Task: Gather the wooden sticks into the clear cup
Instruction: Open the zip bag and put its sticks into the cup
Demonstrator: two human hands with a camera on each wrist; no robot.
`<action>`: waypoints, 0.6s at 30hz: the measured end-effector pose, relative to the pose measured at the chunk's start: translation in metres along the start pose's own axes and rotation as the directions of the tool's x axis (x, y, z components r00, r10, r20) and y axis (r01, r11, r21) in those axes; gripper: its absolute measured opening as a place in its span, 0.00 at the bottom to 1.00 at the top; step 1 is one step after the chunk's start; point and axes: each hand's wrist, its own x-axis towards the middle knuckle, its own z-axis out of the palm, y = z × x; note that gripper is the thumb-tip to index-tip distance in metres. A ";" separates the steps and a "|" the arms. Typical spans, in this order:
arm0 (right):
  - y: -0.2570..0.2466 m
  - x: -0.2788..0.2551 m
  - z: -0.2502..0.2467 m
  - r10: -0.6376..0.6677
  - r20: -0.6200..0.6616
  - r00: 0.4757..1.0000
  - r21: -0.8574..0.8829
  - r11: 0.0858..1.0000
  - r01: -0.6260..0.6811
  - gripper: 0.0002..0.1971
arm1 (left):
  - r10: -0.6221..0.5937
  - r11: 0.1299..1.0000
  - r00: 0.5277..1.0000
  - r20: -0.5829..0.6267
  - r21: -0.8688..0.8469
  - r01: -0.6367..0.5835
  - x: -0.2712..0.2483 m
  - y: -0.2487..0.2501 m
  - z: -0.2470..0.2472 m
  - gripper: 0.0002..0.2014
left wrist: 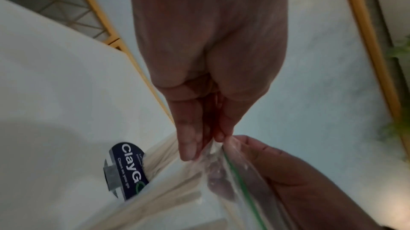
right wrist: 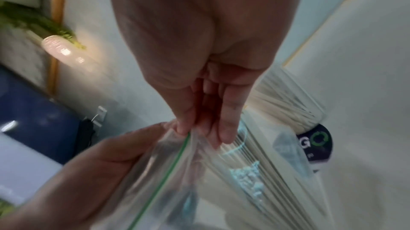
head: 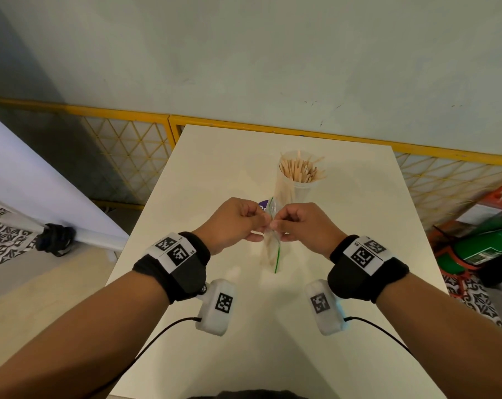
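Left hand (head: 235,223) and right hand (head: 303,224) pinching zip bag (head: 273,226), wooden sticks (head: 303,169) upright in clear cup (head: 296,188)

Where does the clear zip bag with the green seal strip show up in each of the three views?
Head: zip bag centre, pinched between both hands above the table.
Left wrist: lower right, below the fingers.
Right wrist: bottom centre, green strip running diagonally.
Shared landmark: dark blue label.
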 end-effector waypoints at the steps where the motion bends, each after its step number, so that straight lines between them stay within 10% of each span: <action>1: -0.001 0.001 0.001 -0.008 -0.002 1.000 -0.043 0.999 0.008 0.04 | 0.006 0.999 1.000 -0.019 0.054 -0.005 0.001 0.002 -0.001 0.08; 18: 0.006 0.001 0.021 -0.130 -0.033 0.991 -0.437 0.893 0.103 0.13 | 0.014 0.933 0.999 -0.038 0.359 0.001 0.000 0.003 0.005 0.11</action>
